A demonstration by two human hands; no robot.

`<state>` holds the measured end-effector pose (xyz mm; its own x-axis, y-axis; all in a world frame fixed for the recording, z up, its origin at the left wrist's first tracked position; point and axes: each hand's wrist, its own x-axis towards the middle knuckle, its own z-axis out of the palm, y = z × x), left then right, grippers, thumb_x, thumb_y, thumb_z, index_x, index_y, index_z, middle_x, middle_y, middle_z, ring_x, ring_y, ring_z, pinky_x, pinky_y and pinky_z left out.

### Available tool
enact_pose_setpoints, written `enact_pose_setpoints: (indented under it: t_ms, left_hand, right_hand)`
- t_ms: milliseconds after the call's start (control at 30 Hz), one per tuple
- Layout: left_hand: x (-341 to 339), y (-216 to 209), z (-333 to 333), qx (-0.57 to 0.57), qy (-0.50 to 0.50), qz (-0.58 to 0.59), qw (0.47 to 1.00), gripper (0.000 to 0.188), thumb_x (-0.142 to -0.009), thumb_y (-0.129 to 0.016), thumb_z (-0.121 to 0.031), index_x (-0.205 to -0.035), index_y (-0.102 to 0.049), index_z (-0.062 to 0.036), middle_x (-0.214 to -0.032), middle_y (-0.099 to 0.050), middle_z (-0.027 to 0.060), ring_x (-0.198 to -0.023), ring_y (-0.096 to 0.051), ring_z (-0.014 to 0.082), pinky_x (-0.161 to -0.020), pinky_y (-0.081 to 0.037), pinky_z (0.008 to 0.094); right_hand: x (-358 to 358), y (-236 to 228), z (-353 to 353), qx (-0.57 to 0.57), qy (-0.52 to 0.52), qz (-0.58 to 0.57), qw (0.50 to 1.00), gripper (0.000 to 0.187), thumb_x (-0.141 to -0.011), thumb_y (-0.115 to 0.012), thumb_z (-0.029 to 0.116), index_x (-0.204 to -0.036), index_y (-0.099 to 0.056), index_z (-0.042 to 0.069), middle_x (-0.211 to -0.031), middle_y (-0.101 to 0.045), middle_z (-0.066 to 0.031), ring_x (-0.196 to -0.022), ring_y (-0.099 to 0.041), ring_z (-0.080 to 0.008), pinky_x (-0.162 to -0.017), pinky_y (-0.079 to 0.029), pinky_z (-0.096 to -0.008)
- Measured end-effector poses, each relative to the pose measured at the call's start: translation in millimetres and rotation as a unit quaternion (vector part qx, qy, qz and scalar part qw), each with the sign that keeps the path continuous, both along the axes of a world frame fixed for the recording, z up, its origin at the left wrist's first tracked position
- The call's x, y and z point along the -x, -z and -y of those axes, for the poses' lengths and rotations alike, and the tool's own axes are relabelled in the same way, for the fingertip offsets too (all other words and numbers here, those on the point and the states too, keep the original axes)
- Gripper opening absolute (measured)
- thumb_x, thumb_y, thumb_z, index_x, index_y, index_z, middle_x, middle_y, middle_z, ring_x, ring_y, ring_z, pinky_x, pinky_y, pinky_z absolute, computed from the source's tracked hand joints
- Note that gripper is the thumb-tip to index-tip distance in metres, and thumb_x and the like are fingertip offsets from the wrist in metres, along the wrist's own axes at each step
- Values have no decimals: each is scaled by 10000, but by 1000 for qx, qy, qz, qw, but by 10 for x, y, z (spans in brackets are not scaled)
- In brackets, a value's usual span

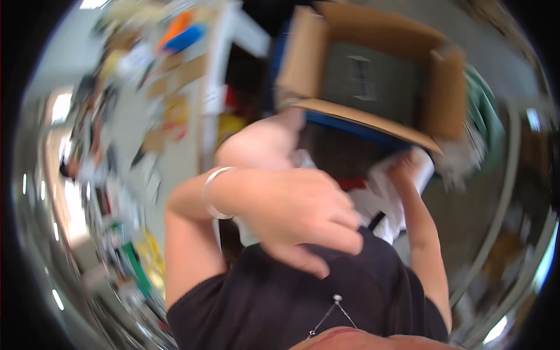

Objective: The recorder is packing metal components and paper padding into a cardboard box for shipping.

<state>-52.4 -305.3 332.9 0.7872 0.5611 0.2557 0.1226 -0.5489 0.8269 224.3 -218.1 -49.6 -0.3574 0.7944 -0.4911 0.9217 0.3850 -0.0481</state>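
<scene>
My left hand [306,213], with a pale bracelet [213,192] at its wrist, hangs in front of my dark shirt. Its back faces up, the thumb stands apart from the loosely bent fingers, and nothing shows in it. Farther right, my right hand [403,168] touches white, cloth-like material [379,201] below the near right corner of an open cardboard box [446,105]. Blur smears the fingers of that hand, so its grip does not show. Inside the box lies a dark, flat surface [379,76] with a pale mark.
Left of the box, a blurred skin-toned form [259,143] reaches its corner; I cannot make out what it is. A white table leg or frame [213,87] stands beyond. Scattered scraps cover the floor [184,146] at left. Green fabric [484,111] lies right of the box.
</scene>
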Motion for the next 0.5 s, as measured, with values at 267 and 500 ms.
enact_pose_setpoints:
  t_ms: [267, 500]
  left_hand:
    - [496, 145, 1574, -113, -430, -84, 892, 118, -777, -668, -109, -874, -631, -54, -799, -620, 43, -695, -594, 210, -588, -470, 307]
    - [1461, 158, 4132, 105, -716, -391, 569, 369, -747, -669, -187, -1085, -583, -66, -1109, -563, 101, -986, -539, 239, -836, -439, 364]
  right_hand:
    - [28, -325, 18, -6, -100, 30, 995, 445, -766, -517, 358, -1146, -597, 141, -1410, -342, -125, -1354, -187, -285, -1019, -117, -619]
    - [84, -225, 10, 78, -152, -267, 948, 219, -795, -557, 200, -979, -640, 113, -1030, -608, -91, -936, -567, -288, -811, -431, -448]
